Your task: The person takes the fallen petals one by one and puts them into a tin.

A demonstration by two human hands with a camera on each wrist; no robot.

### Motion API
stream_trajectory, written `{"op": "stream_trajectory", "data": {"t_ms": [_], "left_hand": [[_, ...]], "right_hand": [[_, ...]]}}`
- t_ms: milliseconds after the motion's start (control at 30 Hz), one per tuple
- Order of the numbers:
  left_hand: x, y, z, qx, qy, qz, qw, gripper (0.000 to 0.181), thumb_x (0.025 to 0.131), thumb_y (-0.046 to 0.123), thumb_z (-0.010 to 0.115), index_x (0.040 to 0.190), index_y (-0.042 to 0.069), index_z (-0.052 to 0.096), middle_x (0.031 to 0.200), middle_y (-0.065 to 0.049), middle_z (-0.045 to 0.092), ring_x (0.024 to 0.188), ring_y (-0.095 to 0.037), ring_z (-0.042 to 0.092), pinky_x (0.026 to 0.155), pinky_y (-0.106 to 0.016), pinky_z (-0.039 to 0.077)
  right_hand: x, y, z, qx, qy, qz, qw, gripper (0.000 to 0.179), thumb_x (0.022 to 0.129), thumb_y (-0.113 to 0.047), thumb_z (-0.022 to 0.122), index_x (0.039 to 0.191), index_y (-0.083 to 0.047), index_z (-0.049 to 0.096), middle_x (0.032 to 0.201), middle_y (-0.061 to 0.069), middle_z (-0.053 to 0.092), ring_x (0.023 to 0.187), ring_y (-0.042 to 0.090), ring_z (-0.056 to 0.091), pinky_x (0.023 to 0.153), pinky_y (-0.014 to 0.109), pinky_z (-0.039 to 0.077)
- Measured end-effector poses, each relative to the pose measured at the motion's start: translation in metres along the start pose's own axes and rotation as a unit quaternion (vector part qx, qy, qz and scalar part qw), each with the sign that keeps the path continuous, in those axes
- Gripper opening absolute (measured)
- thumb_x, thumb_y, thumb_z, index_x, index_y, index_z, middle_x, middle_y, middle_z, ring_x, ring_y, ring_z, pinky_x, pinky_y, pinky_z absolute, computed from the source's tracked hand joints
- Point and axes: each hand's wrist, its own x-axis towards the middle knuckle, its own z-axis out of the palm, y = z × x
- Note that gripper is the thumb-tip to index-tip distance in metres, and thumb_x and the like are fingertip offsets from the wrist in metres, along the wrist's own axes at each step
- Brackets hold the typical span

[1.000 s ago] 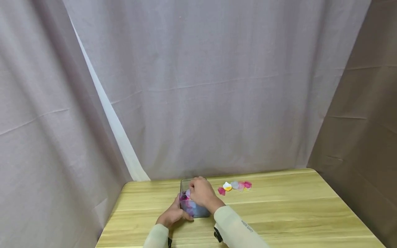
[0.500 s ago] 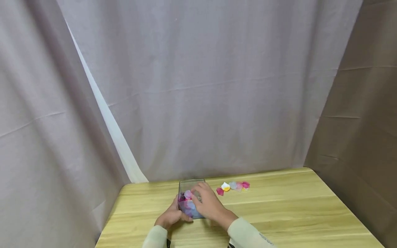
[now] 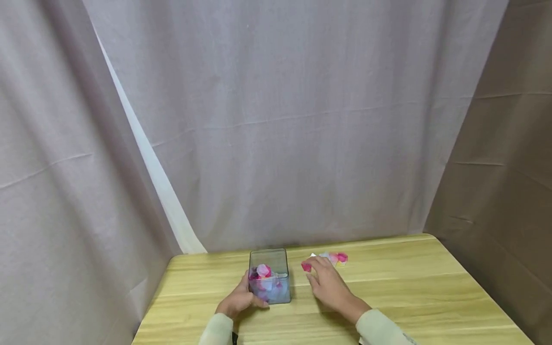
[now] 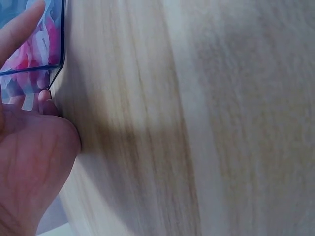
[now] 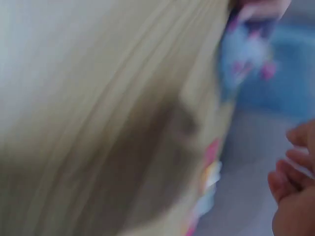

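A clear bluish plastic box (image 3: 282,293) stands on the table, with pink, purple and pale flower petals (image 3: 263,271) inside. My left hand (image 3: 238,298) grips it at its near left corner, thumb along the front and fingers at the left side. In the left wrist view the thumb lies across the box wall (image 4: 30,69). To the right of the box, my right hand (image 3: 331,286) reaches over the table, fingers loosely bent and holding nothing visible. Its fingertips are close to a dark pink petal (image 3: 306,267), at the left end of a row of loose petals (image 3: 341,258).
The pale wooden table (image 3: 414,297) ends at the back against a grey curtain (image 3: 327,143). Brown cloth (image 3: 496,201) hangs along the right side. The right wrist view is blurred.
My right hand has come out of the box and moved right to the loose petals, its fingers loosening. The left hand stays at the box.
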Motion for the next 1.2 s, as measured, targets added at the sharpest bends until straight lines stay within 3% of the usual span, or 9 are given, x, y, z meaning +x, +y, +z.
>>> {"op": "stream_trajectory", "data": {"t_ms": [233, 533, 700, 867, 1033, 1200], "left_hand": [[0.001, 0.001, -0.003, 0.001, -0.006, 0.005, 1.0, 0.136, 0.063, -0.005, 0.09, 0.171, 0.009, 0.008, 0.174, -0.03, 0.021, 0.161, -0.055, 0.014, 0.127, -0.078, 0.003], [0.006, 0.001, 0.002, 0.006, 0.001, 0.009, 0.9999, 0.129, 0.062, -0.006, 0.09, 0.169, 0.012, 0.019, 0.171, -0.027, 0.03, 0.159, -0.052, 0.021, 0.128, -0.077, 0.006], [0.006, -0.001, 0.001, 0.013, 0.009, 0.002, 0.9999, 0.131, 0.061, -0.005, 0.09, 0.169, 0.011, 0.018, 0.172, -0.027, 0.029, 0.16, -0.051, 0.02, 0.128, -0.077, 0.005], [0.006, 0.0, 0.0, 0.009, 0.013, -0.008, 0.9998, 0.132, 0.061, -0.005, 0.091, 0.169, 0.011, 0.018, 0.172, -0.027, 0.029, 0.16, -0.051, 0.02, 0.129, -0.076, 0.005], [0.007, -0.001, 0.001, 0.003, 0.016, -0.012, 0.9998, 0.135, 0.061, -0.005, 0.091, 0.171, 0.011, 0.013, 0.174, -0.029, 0.024, 0.161, -0.053, 0.017, 0.128, -0.076, 0.005], [0.007, -0.002, 0.0, 0.004, 0.013, -0.01, 0.9998, 0.137, 0.061, -0.005, 0.091, 0.171, 0.009, 0.011, 0.175, -0.029, 0.022, 0.161, -0.052, 0.016, 0.129, -0.075, 0.005]], "right_hand": [[0.011, 0.055, 0.017, -0.06, -0.091, -0.016, 0.9939, 0.036, 0.093, 0.0, 0.073, 0.127, 0.009, 0.068, 0.137, 0.024, 0.068, 0.129, 0.041, 0.062, 0.114, 0.056, 0.05], [0.036, 0.075, 0.031, -0.069, -0.134, 0.07, 0.9861, 0.024, 0.093, 0.001, 0.073, 0.117, 0.0, 0.075, 0.125, 0.013, 0.075, 0.121, 0.035, 0.067, 0.107, 0.051, 0.057], [0.039, 0.079, 0.037, -0.062, -0.118, 0.089, 0.9871, 0.009, 0.095, 0.0, 0.071, 0.1, -0.004, 0.076, 0.105, 0.008, 0.076, 0.104, 0.029, 0.071, 0.095, 0.047, 0.061], [0.04, 0.084, 0.039, -0.043, -0.095, 0.093, 0.9902, 0.018, 0.098, 0.0, 0.066, 0.083, -0.008, 0.072, 0.095, 0.006, 0.075, 0.095, 0.026, 0.071, 0.089, 0.047, 0.061], [0.039, 0.087, 0.038, -0.027, -0.094, 0.109, 0.9892, 0.018, 0.1, 0.0, 0.063, 0.091, -0.008, 0.076, 0.102, 0.007, 0.078, 0.1, 0.026, 0.073, 0.09, 0.046, 0.062], [0.036, 0.085, 0.035, -0.016, -0.066, 0.105, 0.9921, 0.016, 0.1, 0.002, 0.063, 0.103, -0.002, 0.079, 0.109, 0.012, 0.08, 0.106, 0.032, 0.075, 0.094, 0.048, 0.062]]}}
